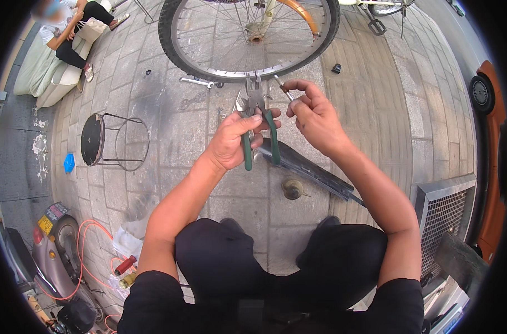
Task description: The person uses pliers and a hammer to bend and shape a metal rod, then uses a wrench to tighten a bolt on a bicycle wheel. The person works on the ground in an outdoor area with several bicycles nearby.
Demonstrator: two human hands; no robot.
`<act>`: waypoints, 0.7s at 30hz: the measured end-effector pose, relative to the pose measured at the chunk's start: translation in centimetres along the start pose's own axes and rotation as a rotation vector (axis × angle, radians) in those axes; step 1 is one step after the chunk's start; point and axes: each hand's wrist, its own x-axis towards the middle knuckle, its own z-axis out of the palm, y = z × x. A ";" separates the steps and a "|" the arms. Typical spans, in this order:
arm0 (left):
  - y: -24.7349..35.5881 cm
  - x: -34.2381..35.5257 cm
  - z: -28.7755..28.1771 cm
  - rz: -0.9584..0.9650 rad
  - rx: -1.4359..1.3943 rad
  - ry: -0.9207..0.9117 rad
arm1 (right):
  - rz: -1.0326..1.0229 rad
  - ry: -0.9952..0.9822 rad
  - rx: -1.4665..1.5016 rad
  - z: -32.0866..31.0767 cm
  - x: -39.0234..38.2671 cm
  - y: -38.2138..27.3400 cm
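Note:
My left hand (231,139) is closed around a pair of pliers (274,136) with green handles, jaws pointing away from me and parted. Beside the pliers in the same grip is a shiny metal tool (240,104), possibly a wrench, mostly covered by my fingers. Between the fingertips of my right hand (320,123) is a thin silver metal rod (284,88), tilted up and left. Just beyond both hands stands a bicycle wheel (171,50) with a black tyre; the plier tips overlap its lower rim in view, and contact I cannot tell.
A wrench (196,83) lies on the paving left of the wheel. A dark long part (306,168) and a small brass-coloured round object (292,189) lie below my hands. A stool (93,139) lies tipped at left. A person (69,33) sits at far left; a metal grate (444,209) stands right.

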 end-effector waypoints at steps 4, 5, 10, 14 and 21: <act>-0.9 -0.5 0.6 0.010 -0.016 -0.048 | 0.004 0.007 0.015 0.3 -0.5 1.4; -1.0 -0.6 0.7 0.020 -0.026 -0.067 | -0.003 0.053 0.051 0.7 -0.7 1.5; -1.7 -0.8 1.1 0.016 -0.047 -0.010 | -0.036 0.135 0.031 1.3 -1.7 1.0; -2.6 -0.8 0.6 -0.107 0.322 0.093 | 0.039 0.078 -0.055 1.2 -1.4 1.5; -3.6 -1.3 -0.6 -0.235 0.481 0.270 | 0.245 0.050 0.089 0.9 -0.8 4.7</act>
